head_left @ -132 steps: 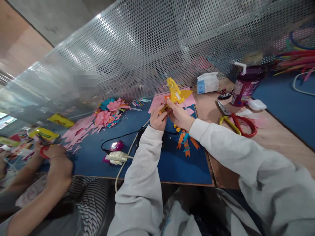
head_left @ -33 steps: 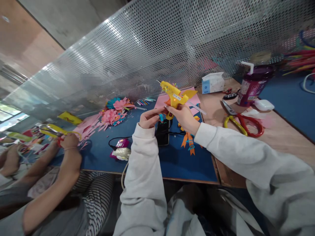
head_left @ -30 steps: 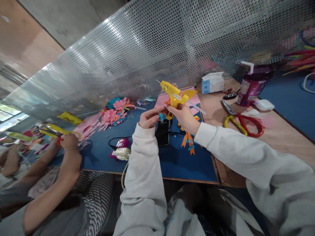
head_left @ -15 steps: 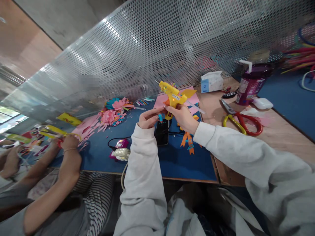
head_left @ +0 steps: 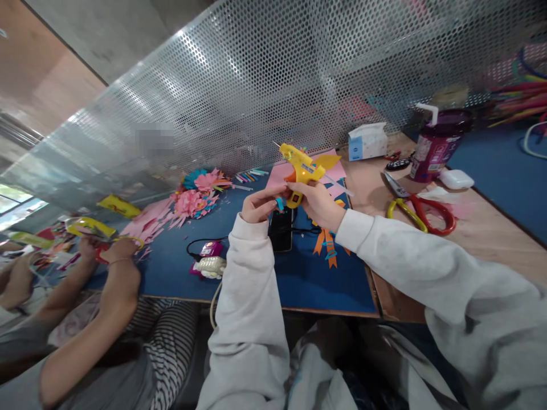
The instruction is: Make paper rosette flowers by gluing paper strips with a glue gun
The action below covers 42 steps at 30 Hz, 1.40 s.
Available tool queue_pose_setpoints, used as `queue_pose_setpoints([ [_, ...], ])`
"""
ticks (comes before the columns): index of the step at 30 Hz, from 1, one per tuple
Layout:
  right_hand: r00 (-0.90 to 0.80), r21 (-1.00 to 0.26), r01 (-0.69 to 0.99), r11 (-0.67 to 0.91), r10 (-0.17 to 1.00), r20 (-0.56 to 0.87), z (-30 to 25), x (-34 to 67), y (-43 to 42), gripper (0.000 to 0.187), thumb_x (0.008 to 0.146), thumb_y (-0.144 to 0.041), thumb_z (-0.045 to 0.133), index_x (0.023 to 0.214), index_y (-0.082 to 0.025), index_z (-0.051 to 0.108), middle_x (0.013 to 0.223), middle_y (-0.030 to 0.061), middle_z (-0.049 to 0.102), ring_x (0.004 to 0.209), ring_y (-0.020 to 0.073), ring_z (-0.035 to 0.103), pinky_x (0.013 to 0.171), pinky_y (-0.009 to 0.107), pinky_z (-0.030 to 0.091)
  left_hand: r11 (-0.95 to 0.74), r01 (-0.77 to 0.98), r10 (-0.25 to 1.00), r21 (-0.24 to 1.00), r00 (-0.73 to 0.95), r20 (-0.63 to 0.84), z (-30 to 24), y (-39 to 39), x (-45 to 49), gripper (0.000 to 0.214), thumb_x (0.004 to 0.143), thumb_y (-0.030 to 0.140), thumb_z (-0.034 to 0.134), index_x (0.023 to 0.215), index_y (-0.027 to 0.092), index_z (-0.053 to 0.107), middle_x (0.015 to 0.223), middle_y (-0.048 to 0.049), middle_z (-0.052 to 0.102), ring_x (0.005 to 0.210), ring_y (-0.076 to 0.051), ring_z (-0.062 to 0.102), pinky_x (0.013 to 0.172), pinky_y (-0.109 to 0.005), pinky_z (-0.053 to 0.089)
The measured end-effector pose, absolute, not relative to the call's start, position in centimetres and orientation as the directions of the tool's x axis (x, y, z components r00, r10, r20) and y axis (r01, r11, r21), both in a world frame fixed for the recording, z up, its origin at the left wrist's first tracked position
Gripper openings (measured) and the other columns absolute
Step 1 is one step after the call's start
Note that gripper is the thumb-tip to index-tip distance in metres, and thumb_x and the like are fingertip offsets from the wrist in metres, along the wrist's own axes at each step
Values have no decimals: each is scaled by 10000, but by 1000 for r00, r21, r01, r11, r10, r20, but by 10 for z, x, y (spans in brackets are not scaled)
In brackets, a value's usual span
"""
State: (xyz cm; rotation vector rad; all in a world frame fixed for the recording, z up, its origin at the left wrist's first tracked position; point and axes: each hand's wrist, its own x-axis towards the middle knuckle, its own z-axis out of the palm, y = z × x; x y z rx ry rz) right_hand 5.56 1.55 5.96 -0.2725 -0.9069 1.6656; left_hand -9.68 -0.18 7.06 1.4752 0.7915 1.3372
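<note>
A: What do the hands have?

B: The right hand (head_left: 320, 206) is wrapped around the handle of a glue gun (head_left: 301, 165). The left hand (head_left: 258, 206) pinches a small blue scrap (head_left: 280, 203) just beside that handle. Whether the left fingertips touch the right thumb, I can't tell.

A: How would you handle that well?

B: I'd pinch the scrap lightly by its edge, go easy on the trigger, and treat the tip as hot. It points away from the scrap and the left fingers, which seems the safer way to hold it.

A: And the gun's looks?

B: Yellow, tilted, held above the blue table (head_left: 325, 290): orange trigger, thin tip aimed up and leftward, clear glue stick (head_left: 342, 185) poking out behind. A dark phone (head_left: 282, 238) lies below.
</note>
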Motion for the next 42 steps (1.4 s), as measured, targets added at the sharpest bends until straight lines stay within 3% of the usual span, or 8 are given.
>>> queue_pose_setpoints([
  [27, -326, -669, -741, -62, 904, 278, 59, 55, 14, 180, 639, -231, 698, 788, -197, 602, 751, -26, 619, 685, 114, 562, 693, 278, 462, -328, -155, 921, 932, 168, 352, 70, 1, -98, 394, 536, 293, 775, 897, 138, 739, 805, -108, 723, 675, -200, 666, 564, -279, 510],
  [33, -313, -660, -749, -53, 907, 282, 57, 53, 13, 138, 641, -201, 689, 749, -185, 603, 728, -31, 600, 668, 103, 552, 671, 264, 451, -316, -146, 925, 937, 173, 339, 70, 1, -98, 409, 510, 306, 794, 881, 143, 742, 698, -69, 694, 578, -155, 622, 529, -260, 500],
  [42, -362, -669, -725, -161, 916, 172, 56, 51, 7, 269, 581, -210, 751, 794, -202, 588, 764, -46, 588, 602, 77, 484, 586, 238, 411, -469, -127, 878, 874, -168, 448, 61, 23, -112, 269, 610, 324, 781, 843, 203, 722, 725, -10, 676, 611, -93, 607, 597, -222, 507],
])
